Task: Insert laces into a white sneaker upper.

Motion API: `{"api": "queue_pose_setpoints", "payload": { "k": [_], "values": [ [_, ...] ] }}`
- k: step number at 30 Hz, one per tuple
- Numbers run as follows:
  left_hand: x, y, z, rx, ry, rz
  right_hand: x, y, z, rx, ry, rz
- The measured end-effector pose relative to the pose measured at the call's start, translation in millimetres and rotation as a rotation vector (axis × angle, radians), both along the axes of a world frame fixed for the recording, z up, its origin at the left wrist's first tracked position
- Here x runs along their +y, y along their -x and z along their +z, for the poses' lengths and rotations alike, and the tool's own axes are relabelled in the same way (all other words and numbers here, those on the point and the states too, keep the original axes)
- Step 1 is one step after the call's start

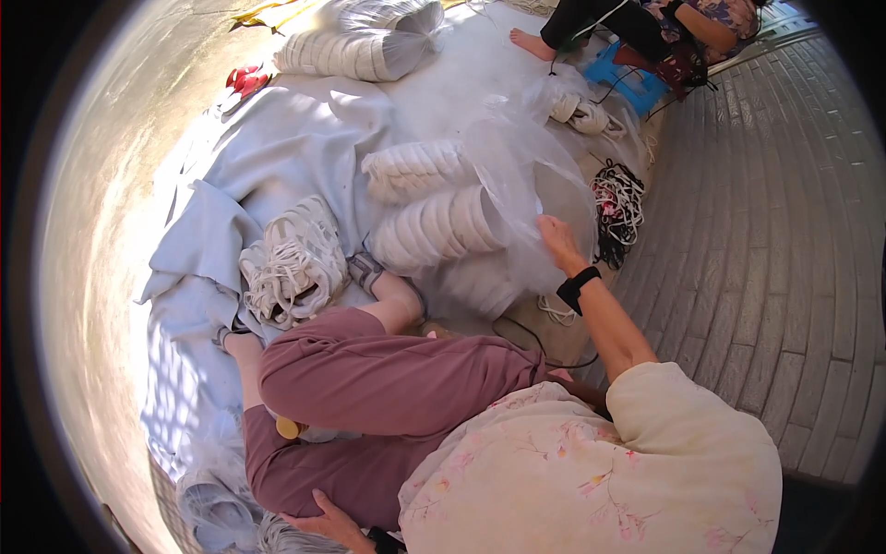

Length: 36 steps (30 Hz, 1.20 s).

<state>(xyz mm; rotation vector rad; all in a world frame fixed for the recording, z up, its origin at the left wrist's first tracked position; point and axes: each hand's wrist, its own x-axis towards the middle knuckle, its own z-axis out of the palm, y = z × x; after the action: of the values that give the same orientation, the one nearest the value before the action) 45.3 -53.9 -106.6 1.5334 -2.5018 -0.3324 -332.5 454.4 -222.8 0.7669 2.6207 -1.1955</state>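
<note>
Cream floral shirt (591, 471) is seen nearest the camera, with mauve trousers (397, 374) nearer than the right-hand grip. By the right hand (561, 245), the edge of one clear plastic bag (517, 138) is pinched; in it, left of that grip, two stacks of nested white pieces (438, 228) are laid on their sides. By the left hand (330, 523), nothing is grasped, its fingers being loosely spread against the trousers. Farther left of the grip, one pile of white laced shoe uppers (295, 263) is set between two feet. Just right of it, one tangle of cords (618, 208) is left along the edge of grey brick paving (738, 231), which is stretched out rightward.
</note>
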Motion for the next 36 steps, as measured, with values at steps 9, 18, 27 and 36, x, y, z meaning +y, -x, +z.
{"api": "queue_pose_setpoints", "payload": {
  "k": [9, 18, 27, 36],
  "values": [
    [6.3, 3.0, 5.9, -0.026, -0.047, 0.027, -54.7, 19.7, -26.3, -0.244, 0.314, -0.234],
    [0.2, -1.7, -1.3, -0.015, 0.011, 0.007, -100.6, -19.5, -0.4, -0.237, 0.932, -0.070],
    [2.5, -1.1, 2.6, -0.030, -0.029, 0.038, -202.3, -7.1, 13.9, 0.185, -0.474, 1.310],
    [4.2, 8.6, 4.1, 0.010, -0.069, 0.075, -80.0, 32.4, -7.8, 0.208, -0.231, 0.454]
  ]
}}
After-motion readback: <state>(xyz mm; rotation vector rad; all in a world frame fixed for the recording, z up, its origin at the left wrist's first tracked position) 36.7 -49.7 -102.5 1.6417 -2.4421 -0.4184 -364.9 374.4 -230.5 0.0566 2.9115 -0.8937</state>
